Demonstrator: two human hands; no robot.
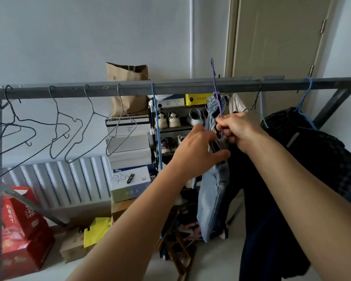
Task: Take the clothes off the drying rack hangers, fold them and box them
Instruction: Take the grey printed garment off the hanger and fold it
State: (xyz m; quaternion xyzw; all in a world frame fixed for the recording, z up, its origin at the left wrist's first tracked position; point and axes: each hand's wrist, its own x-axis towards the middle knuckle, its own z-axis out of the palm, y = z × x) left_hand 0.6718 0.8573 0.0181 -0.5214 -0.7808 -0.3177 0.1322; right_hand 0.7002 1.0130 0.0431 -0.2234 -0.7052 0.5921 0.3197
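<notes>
Jeans (213, 191) on purple hanger (216, 88), both hands gripping, above rail (170, 88).

Arms: we see two bare forearms reaching in from the lower edge, one from the lower left, one from the right.
Sleeves: we see none on either forearm; both are uncovered as far as the picture's edge.
Left hand (195, 151): bare, no glove; we can make out no ring on the parts that show.
Right hand (238, 128): bare, no glove; knuckles and back of the hand face us.
Wrists: we see no watch, band or bracelet on either.
Markings: we can pick out none on the parts in view.
</notes>
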